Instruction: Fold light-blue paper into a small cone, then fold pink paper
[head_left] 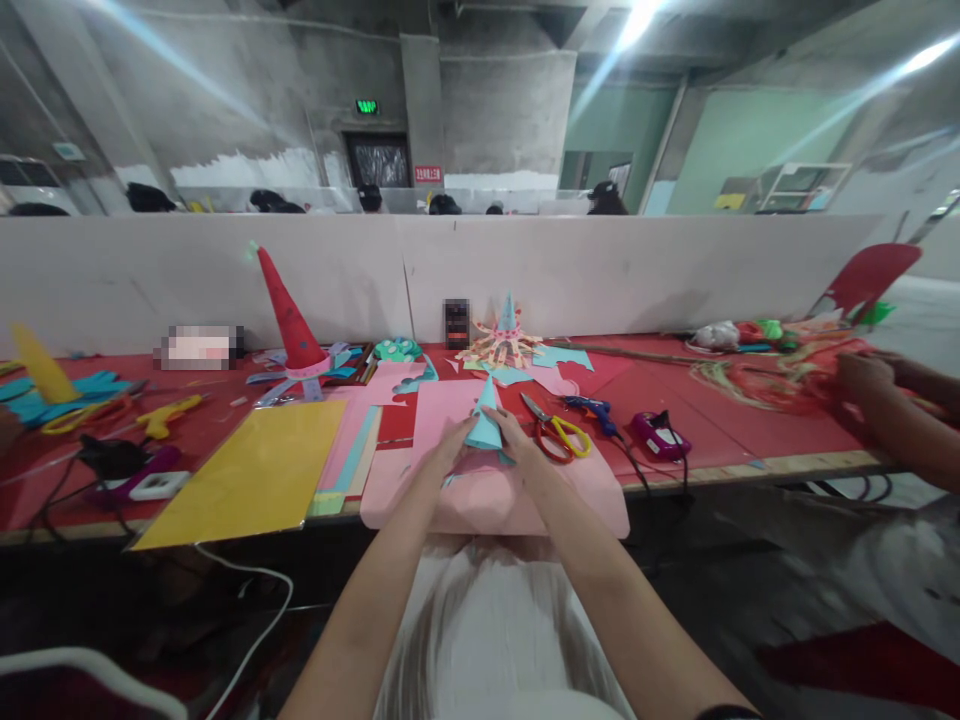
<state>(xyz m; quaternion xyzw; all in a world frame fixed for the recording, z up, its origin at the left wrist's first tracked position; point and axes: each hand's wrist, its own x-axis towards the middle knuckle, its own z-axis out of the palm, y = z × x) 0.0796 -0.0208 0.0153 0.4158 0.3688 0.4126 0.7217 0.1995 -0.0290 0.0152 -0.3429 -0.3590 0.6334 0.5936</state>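
Observation:
Between my two hands a light blue paper cone (485,428) stands with its point up and its wide end toward me. My left hand (459,442) holds its left side, and my right hand (513,432) grips its right side. Beneath lie pink sheets (570,500) on the red tabletop. Just right of my right hand are scissors (553,428) with one red and one yellow handle loop, their blades apart. Behind the cone stands a smaller blue cone (508,315) on a pink base with strips spread around it. The fingertips are partly hidden by the cone.
A yellow sheet (247,470) overhangs the table edge at left, near a red cone hat (289,315). A blue glue gun (592,408) with a cable and a purple device (660,436) lie right. Another person's hands (862,380) handle red strands. A white partition (337,270) runs behind.

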